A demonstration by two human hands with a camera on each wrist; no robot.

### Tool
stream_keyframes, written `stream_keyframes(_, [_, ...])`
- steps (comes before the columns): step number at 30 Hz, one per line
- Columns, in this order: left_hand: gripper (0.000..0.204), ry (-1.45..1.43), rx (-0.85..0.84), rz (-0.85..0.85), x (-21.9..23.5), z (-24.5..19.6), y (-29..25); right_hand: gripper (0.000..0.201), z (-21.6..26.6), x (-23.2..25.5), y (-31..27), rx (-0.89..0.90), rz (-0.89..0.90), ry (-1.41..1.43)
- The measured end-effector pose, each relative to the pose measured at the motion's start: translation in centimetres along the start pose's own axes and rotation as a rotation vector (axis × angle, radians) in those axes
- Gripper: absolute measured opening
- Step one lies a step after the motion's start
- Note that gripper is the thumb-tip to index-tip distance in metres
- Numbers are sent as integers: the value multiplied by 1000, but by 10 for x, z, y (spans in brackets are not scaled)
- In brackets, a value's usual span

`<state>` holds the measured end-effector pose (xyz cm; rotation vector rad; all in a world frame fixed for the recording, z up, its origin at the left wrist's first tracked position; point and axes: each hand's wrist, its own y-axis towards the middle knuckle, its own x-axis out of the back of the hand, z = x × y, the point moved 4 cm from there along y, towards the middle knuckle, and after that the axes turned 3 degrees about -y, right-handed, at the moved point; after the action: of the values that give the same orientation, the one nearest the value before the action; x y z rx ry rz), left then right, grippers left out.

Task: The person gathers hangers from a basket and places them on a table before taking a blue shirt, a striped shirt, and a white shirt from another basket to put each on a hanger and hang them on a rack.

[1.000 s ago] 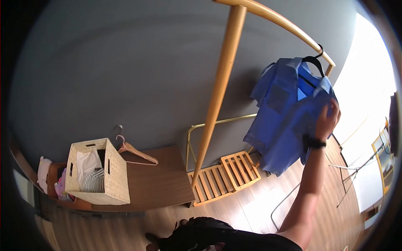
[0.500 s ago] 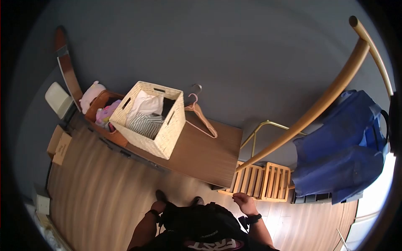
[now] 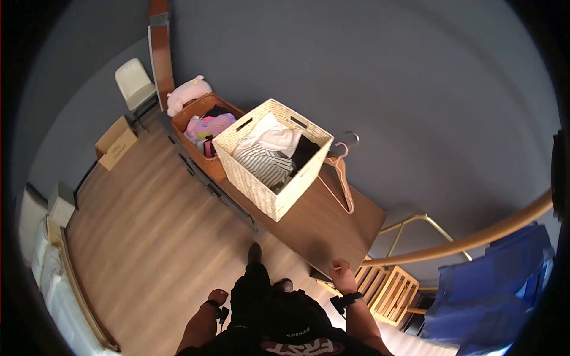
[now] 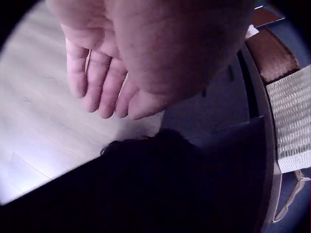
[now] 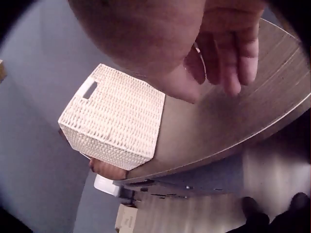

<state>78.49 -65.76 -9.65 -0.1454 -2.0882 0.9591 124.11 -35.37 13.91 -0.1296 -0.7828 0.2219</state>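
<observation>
Both hands are empty. The left hand (image 3: 218, 296) hangs beside the body over the floor; in the left wrist view its fingers (image 4: 99, 92) hang loose and slightly bent. My right hand (image 3: 342, 276) is above the front edge of the brown cabinet (image 3: 332, 237), fingers relaxed (image 5: 231, 63). A cream woven basket (image 3: 255, 187) on the cabinet holds a white cloth (image 3: 276, 135), a striped cloth (image 3: 264, 163) and a black one (image 3: 305, 152). Right of it lie a pink hanger (image 3: 344, 199) and a wooden hanger (image 3: 339, 168).
Left of the basket is a brown basket (image 3: 181, 127) with a purple item (image 3: 211, 126) and a pink plush (image 3: 189, 95). Blue shirts (image 3: 487, 291) hang at the right below a wooden rail (image 3: 475, 239), near a slatted wooden rack (image 3: 395, 295). A cardboard box (image 3: 117, 144) stands on the floor.
The right hand has come down from the blue shirt on the rail to the cabinet's front edge. The view has swung left, and the left hand has come into sight.
</observation>
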Motion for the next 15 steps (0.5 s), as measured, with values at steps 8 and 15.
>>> stream_keyframes(8, [38,51,27,117,9,8,21,60,-25,-28,49,-195,165,-389])
stream_keyframes(15, [36,-395,-61,-550,191,-69,98,71,-52,-52,68,-266,384,-519])
